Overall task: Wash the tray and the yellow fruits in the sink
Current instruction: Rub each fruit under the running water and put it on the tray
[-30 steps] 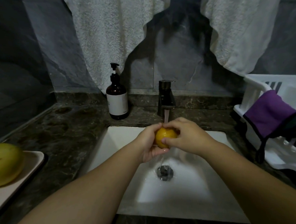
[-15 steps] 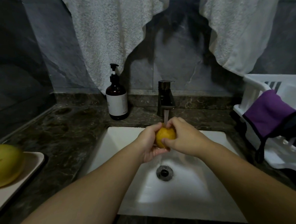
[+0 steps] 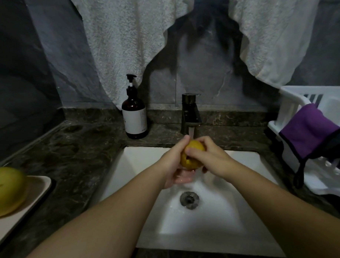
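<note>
Both hands, left (image 3: 173, 163) and right (image 3: 208, 159), grasp 1 fruit (image 3: 191, 156) under the tap (image 3: 191, 114); advise turning it so water reaches every side.

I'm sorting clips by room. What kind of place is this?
Probably a home bathroom or washing corner: a white sink in a dark stone counter, a pump soap bottle, towels hanging above the running faucet.

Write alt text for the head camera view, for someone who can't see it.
Both hands, left hand and right hand, hold a yellow fruit under the running faucet above a white sink. Another fruit sits on a tray at left.
</note>
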